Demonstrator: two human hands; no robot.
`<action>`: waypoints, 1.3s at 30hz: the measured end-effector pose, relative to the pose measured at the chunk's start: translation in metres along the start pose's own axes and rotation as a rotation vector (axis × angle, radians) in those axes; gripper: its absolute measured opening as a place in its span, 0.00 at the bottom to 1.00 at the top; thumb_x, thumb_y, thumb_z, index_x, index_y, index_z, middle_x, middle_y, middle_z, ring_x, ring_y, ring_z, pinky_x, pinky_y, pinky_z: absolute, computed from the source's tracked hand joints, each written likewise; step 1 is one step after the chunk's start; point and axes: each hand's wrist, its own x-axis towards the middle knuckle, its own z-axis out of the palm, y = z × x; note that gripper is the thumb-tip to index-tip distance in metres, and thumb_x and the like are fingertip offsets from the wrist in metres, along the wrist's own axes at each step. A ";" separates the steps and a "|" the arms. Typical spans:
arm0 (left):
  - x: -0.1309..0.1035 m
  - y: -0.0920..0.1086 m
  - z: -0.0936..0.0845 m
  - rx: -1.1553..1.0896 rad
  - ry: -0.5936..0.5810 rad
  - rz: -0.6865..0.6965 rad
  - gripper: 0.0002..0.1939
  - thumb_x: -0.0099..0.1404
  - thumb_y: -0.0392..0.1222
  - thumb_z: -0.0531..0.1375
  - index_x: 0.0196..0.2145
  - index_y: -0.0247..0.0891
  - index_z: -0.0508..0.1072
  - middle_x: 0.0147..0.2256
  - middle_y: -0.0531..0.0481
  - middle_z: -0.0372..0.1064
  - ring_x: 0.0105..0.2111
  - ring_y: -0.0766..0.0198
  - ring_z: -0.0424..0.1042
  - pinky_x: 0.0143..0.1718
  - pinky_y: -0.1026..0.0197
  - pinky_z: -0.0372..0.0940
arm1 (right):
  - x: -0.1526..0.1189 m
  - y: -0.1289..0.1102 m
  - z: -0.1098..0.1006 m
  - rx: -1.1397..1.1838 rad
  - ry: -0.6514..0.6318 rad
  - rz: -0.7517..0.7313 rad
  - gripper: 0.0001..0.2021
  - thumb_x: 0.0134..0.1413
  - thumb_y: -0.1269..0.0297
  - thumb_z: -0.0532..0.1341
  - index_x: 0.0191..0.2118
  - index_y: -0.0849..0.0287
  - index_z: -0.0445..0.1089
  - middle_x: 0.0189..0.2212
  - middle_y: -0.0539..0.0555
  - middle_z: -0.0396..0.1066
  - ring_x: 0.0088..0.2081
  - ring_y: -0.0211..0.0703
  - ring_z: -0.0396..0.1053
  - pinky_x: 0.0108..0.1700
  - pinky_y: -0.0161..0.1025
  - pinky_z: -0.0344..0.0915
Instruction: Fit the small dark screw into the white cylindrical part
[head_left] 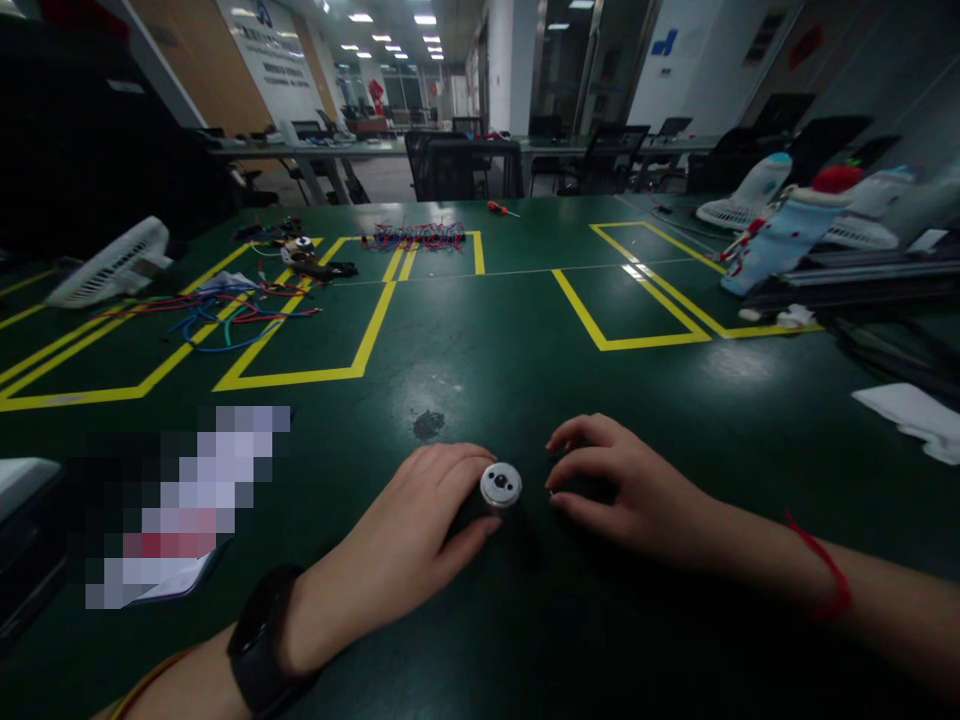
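Between the thumb and fingers of my left hand (431,510) is a small silver metal cylinder (501,484), upright on the table. Its round top has a dark centre and small dark holes. To the right of the cylinder, and apart from it, is my right hand (622,480). The thumb and index fingertip of that hand are pinched together, with a tiny bright speck at the tips that is too small to name. The other fingers curl above them.
The dark green table (465,340) carries yellow tape outlines (360,345). Loose coloured wires (247,310) and a white fan (112,265) lie at left. Farther back are a wire bundle (416,236) and a screwdriver (499,208). A light blue bottle-like object (787,235) stands at right.
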 end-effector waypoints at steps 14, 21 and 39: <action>-0.003 -0.003 0.000 0.032 -0.038 -0.030 0.19 0.67 0.37 0.59 0.54 0.43 0.61 0.54 0.47 0.62 0.54 0.54 0.61 0.56 0.48 0.58 | -0.007 0.008 -0.001 0.213 0.001 0.099 0.10 0.52 0.63 0.65 0.42 0.53 0.74 0.51 0.56 0.64 0.53 0.51 0.63 0.54 0.51 0.62; -0.004 -0.005 0.000 0.031 -0.055 -0.029 0.19 0.67 0.38 0.58 0.55 0.43 0.61 0.55 0.48 0.61 0.55 0.55 0.61 0.57 0.48 0.58 | -0.004 0.030 -0.008 0.991 0.412 0.512 0.07 0.53 0.60 0.66 0.37 0.57 0.74 0.35 0.52 0.72 0.35 0.40 0.71 0.38 0.38 0.68; -0.003 -0.004 0.001 0.042 -0.037 -0.025 0.19 0.67 0.38 0.59 0.53 0.44 0.61 0.54 0.49 0.62 0.54 0.56 0.60 0.56 0.50 0.57 | -0.008 0.003 0.001 0.076 -0.055 0.079 0.10 0.50 0.66 0.66 0.41 0.55 0.74 0.46 0.56 0.66 0.48 0.49 0.64 0.50 0.49 0.61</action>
